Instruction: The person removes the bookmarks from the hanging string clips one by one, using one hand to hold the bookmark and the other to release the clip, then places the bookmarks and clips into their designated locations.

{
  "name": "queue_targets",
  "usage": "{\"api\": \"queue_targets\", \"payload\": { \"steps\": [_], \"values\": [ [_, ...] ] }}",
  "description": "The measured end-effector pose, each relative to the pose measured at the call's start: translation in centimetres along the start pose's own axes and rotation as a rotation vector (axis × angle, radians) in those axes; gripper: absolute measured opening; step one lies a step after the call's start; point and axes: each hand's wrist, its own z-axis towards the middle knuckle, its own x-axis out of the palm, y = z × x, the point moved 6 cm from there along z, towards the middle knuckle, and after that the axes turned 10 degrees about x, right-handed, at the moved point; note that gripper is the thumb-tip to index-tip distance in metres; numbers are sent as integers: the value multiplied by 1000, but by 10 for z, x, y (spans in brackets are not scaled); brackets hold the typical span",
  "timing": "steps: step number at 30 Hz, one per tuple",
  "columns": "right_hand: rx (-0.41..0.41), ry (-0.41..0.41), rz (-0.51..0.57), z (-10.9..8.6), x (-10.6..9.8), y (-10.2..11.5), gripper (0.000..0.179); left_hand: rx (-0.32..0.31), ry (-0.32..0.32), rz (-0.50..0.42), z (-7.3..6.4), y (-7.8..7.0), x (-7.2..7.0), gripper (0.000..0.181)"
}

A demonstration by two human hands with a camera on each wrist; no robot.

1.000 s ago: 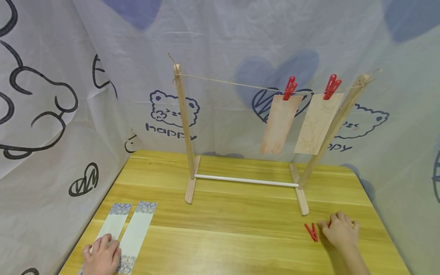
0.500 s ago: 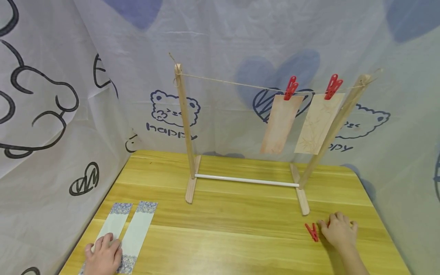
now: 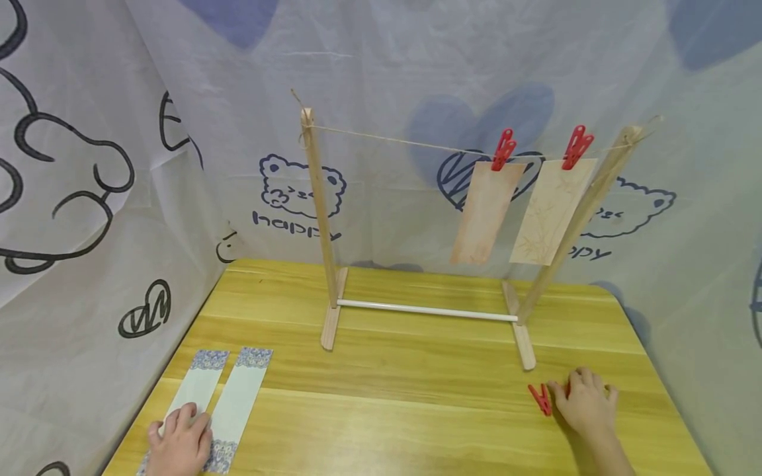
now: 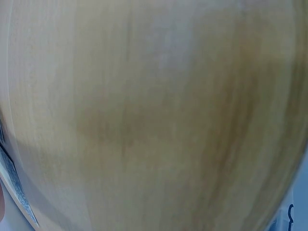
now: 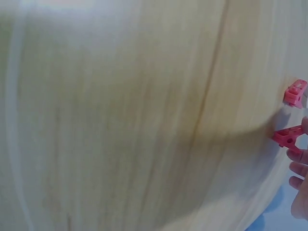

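On the table's [image 3: 417,410] near-left corner, left hand [image 3: 178,446] lies palm down, fingers relaxed, resting on two pale bookmarks [image 3: 223,403] with blue patterned ends. Right hand [image 3: 586,403] rests at the near right, fingers loosely curled, touching a red clothespin [image 3: 540,399]; whether it pinches one, cannot tell. Rack [image 3: 321,218] behind: two cards clipped on its string. Backdrop print reads "happy" [image 3: 294,228].

Your left hand [image 3: 176,447] is low and flat, palm down, fingers relaxed and pointing away from you. Your right hand [image 3: 583,404] sits palm down too, fingers loosely bent and spread forward, forearm trailing back toward you.
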Motion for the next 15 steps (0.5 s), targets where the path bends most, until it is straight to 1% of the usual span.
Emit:
{"api": "queue_targets", "payload": {
  "steps": [4, 8, 11, 15],
  "values": [
    [4, -18, 6, -1, 5, -2, 63, -4, 12, -4, 0, 0, 0, 11],
    [11, -38, 12, -3, 9, -3, 63, -3, 17, -7, 0, 0, 1, 11],
    [11, -51, 21, -4, 11, -3, 61, 8, -18, -1, 0, -1, 0, 9],
    [16, -56, 30, -5, 14, -4, 58, 33, -107, 33, -1, -3, -2, 6]
  ]
}}
